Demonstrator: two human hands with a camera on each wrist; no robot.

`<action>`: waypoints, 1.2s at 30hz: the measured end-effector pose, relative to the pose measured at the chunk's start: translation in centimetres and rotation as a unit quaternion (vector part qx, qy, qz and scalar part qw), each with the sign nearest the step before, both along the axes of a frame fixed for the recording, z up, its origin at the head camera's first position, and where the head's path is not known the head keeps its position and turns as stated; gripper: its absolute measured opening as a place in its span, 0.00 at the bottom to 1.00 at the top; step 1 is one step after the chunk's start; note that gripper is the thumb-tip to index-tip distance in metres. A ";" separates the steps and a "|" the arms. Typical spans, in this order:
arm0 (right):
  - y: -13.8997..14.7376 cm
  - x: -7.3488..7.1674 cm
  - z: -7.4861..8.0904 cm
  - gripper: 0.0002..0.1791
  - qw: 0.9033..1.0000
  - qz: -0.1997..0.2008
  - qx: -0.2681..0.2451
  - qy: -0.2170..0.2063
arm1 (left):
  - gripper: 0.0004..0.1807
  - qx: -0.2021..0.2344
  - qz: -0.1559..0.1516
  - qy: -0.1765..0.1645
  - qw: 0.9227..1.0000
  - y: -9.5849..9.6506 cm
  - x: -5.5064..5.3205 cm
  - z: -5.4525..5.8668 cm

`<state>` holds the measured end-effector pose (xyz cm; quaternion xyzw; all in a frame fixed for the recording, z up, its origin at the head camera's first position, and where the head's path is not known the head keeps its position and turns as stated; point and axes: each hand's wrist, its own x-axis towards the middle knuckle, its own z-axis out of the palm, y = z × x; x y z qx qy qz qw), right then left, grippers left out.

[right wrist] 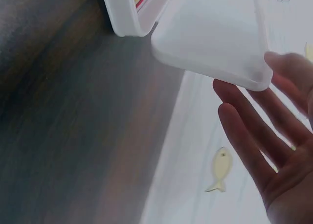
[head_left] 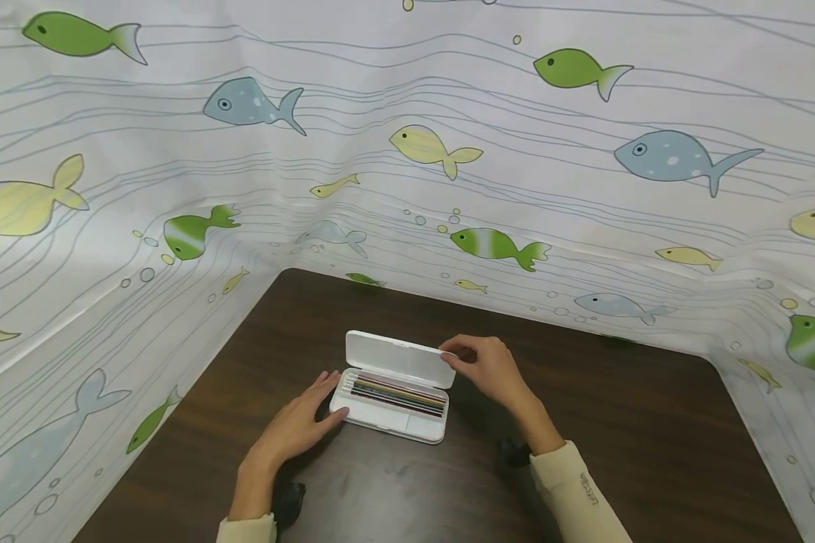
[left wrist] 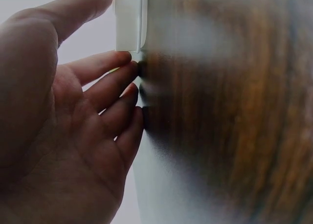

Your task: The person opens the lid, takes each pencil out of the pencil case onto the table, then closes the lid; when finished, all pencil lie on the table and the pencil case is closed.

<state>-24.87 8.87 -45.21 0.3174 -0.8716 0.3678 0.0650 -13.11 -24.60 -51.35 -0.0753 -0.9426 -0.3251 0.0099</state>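
A white pencil case lies on the table with its hinged lid standing up at the back. Several colored pencils lie side by side in its rear compartment. My left hand rests at the case's left end, thumb over the front corner. In the left wrist view its fingers are fairly straight, fingertips down at the tabletop beside the case wall. My right hand pinches the lid's upper right corner between thumb and fingers. The right wrist view shows the lower fingers held out below the lid's edge.
The dark wood table has rounded far corners. A white sheet with printed fish hangs around its back and sides. Dark wrist devices sit under both forearms.
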 end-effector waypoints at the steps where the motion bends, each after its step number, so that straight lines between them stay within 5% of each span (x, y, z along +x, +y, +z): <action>1: 0.0 -0.5 -0.2 0.05 1.000 -0.007 -0.012 -0.012 | 0.40 0.002 0.000 0.000 1.000 0.0 0.0 0.0; 12: 0.1 -4.1 -3.0 0.07 0.985 -0.060 -0.076 -0.141 | 0.40 0.002 0.002 -0.008 1.000 0.0 0.0 -0.2; 21: -0.4 -4.0 -3.5 0.06 0.983 -0.082 -0.081 -0.145 | 0.41 0.030 0.000 -0.005 1.000 -0.6 -0.1 -0.4; 28: -0.8 -1.9 -1.4 0.11 0.994 -0.058 -0.091 -0.011 | 0.41 0.092 -0.013 -0.008 0.996 -1.2 0.1 -0.4; 36: -2.1 2.5 1.7 0.09 0.983 -0.048 -0.085 0.157 | 0.42 0.106 -0.022 0.003 0.994 -1.2 -0.1 -0.4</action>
